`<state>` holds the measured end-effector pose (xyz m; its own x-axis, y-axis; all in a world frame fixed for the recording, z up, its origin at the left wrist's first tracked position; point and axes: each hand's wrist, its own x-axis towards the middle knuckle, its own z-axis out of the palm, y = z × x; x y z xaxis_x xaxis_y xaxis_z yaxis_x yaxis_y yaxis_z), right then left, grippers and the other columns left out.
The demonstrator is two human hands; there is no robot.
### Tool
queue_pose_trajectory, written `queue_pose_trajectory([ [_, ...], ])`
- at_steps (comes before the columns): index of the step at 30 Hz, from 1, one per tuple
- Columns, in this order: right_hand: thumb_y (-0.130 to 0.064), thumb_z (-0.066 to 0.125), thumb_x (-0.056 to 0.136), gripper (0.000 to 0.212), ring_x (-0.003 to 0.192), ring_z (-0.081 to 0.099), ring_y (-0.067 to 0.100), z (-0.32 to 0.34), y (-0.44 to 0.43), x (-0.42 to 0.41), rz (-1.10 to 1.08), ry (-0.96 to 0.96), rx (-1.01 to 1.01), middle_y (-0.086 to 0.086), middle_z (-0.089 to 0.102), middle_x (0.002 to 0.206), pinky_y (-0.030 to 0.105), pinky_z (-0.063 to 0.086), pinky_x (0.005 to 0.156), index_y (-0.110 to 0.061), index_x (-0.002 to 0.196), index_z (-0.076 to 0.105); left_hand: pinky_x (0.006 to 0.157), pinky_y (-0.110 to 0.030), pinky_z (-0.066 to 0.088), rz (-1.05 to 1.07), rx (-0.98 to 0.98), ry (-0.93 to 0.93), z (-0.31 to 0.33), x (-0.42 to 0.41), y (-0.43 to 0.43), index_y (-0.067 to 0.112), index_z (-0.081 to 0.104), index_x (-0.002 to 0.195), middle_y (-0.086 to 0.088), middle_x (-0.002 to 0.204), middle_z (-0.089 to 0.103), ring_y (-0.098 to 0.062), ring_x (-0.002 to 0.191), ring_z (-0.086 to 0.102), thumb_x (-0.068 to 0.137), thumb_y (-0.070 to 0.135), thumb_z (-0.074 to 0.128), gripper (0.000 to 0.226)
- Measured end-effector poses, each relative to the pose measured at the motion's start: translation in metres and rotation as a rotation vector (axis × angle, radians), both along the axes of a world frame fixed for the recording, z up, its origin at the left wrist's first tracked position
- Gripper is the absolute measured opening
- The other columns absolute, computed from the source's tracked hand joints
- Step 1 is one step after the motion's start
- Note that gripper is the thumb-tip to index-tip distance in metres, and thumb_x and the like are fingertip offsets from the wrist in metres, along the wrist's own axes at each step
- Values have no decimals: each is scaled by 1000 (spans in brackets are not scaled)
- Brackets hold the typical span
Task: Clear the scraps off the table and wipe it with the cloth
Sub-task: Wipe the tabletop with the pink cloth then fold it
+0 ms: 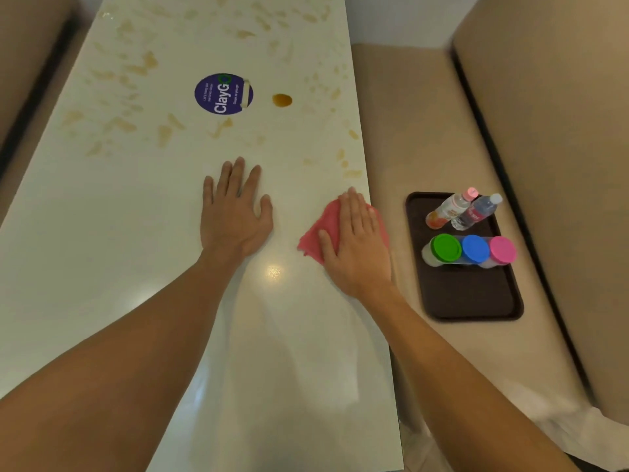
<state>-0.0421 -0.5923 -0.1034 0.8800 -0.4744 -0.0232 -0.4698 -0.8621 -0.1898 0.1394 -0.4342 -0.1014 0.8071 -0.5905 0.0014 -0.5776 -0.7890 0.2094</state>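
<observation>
A long white table (pixel 136 233) runs away from me, smeared with many tan stains over its far half. A brown puddle (pixel 282 100) lies beside a round purple sticker (pixel 223 94). My right hand (pixel 359 243) lies flat with straight fingers on a pink cloth (pixel 323 223), pressing it to the table near the right edge. My left hand (pixel 235 209) rests flat on the bare tabletop, fingers spread, a little to the left of the cloth.
A dark brown tray (pixel 473 294) sits on the beige bench seat to the right. It holds two plastic bottles (pixel 461 209) and three containers with green, blue and pink lids (pixel 473 249). Padded bench backs stand on both sides of the table.
</observation>
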Motion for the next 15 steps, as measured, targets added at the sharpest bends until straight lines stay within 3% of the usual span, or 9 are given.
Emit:
queue_pose_trajectory([
  [2, -58, 15, 106, 83, 161, -9, 25, 2, -2, 27, -261, 21, 22, 14, -9, 173, 43, 4, 131, -2, 163, -7, 131, -48, -2, 3, 9, -5, -1, 0, 0, 29, 9, 168, 2, 177, -2, -17, 162, -6, 105, 51, 14, 67],
  [4, -56, 15, 104, 85, 160, -6, 31, 4, -2, 55, -384, 28, 66, 21, -7, 172, 46, 6, 130, 2, 162, -5, 131, -49, -1, 4, 17, -10, -1, 0, 0, 29, 8, 168, 1, 177, -2, -18, 162, -6, 106, 52, 13, 67],
  [6, -54, 16, 105, 82, 160, -5, 31, 3, -1, 63, -233, 20, 46, 21, -3, 172, 45, 3, 131, 2, 163, 0, 131, -49, -1, 2, 20, -9, -1, 1, 0, 29, 9, 168, 1, 177, -1, -18, 162, -5, 105, 51, 12, 67],
  [8, -53, 20, 108, 78, 161, -8, 23, 4, 2, 42, 71, -6, 37, 14, -4, 174, 41, 0, 131, -3, 165, 1, 131, -49, -1, 2, 9, 0, 0, 1, -1, 29, 10, 168, 1, 177, 0, -18, 162, -4, 104, 51, 12, 68],
  [10, -54, 23, 109, 76, 160, -11, 16, 4, 0, 14, 226, -7, 56, 6, -8, 174, 38, -1, 131, -9, 166, -2, 131, -49, -1, 4, 4, 2, 0, 1, -1, 29, 11, 168, 1, 177, 0, -17, 162, -4, 104, 51, 12, 68],
  [12, -55, 21, 109, 76, 160, -13, 14, 1, -4, 7, 107, -9, 30, 4, -10, 174, 36, -4, 130, -10, 165, -5, 131, -49, -2, 10, 6, 5, -1, 1, -1, 29, 10, 168, 2, 177, 0, -17, 162, -5, 104, 51, 12, 68],
  [15, -55, 13, 107, 79, 160, -11, 22, 0, -3, 47, -250, 14, -5, 12, -9, 173, 41, -1, 131, -4, 164, -7, 131, -49, -2, 14, 6, 3, 0, 1, -1, 30, 9, 168, 2, 176, -2, -17, 162, -6, 106, 50, 14, 66],
])
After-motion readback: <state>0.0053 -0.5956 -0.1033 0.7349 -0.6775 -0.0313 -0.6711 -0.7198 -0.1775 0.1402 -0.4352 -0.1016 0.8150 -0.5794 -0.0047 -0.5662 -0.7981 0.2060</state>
